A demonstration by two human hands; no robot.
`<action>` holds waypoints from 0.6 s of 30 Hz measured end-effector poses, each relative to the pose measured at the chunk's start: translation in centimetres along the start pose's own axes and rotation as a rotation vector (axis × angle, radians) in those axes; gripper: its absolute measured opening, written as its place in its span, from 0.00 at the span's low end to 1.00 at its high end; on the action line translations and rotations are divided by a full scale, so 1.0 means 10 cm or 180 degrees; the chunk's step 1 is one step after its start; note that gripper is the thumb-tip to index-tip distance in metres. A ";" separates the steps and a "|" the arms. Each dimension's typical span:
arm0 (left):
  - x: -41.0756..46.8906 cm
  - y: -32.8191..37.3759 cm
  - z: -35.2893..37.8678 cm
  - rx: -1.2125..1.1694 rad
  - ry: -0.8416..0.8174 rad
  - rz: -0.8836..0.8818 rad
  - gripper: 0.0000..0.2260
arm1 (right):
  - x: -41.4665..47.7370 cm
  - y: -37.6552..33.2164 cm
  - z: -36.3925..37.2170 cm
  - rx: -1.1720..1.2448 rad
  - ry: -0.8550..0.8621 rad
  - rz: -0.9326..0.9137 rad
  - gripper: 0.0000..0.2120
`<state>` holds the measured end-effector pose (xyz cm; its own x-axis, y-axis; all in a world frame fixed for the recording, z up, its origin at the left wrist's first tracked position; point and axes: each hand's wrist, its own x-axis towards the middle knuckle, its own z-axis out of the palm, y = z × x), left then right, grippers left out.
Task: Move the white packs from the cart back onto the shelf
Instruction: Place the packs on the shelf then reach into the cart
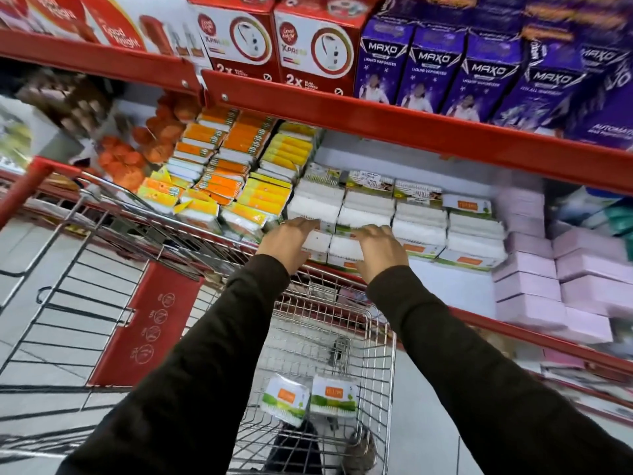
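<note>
Both arms in dark sleeves reach forward over the cart to the shelf. The left hand and right hand lie palm-down with fingers spread on two white packs at the shelf's near edge, one hand on each; whether the fingers grip the packs or only press on them I cannot tell. These two packs sit in front of a stacked row of the same white packs running to the right along the shelf. Two more packs lie side by side on the cart's wire floor, near its far end, labels up.

To the left of the white row, orange and yellow packs crowd tight against it, some tilted. To the right, pink boxes are stacked at the shelf edge, with a bare patch of white shelf between them and the white packs. The red edge of the upper shelf hangs low over the row, leaving little headroom above the stacks. Red boxes and purple boxes stand on it. A second cart, wire with a red panel, is close on the left. The floor is pale tile.
</note>
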<state>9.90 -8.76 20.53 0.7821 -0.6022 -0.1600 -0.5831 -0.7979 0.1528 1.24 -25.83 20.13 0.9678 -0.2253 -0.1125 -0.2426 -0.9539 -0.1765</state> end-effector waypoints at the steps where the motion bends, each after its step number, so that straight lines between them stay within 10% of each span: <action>1: -0.06 0.00 0.04 -0.0100 0.0147 0.0105 0.30 | -0.07 -0.01 0.03 0.0078 0.0219 -0.0033 0.28; 7: -0.64 -0.03 0.62 -0.0211 0.0940 0.1030 0.25 | -0.67 -0.10 0.48 0.0282 0.0675 -0.0158 0.15; 14: -1.18 -0.18 1.91 -0.0247 -0.1730 0.0255 0.41 | -1.09 -0.04 1.60 0.0103 -0.1812 -0.0009 0.31; 18: -1.25 -0.34 2.37 -0.0120 -0.2404 0.0420 0.40 | -1.10 -0.05 1.95 -0.0419 -0.2440 -0.0206 0.41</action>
<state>-3.09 0.82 -1.11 0.3362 -0.5576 -0.7590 -0.6427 -0.7249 0.2478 -10.59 -19.04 2.35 0.6512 -0.0145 -0.7588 -0.1310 -0.9870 -0.0936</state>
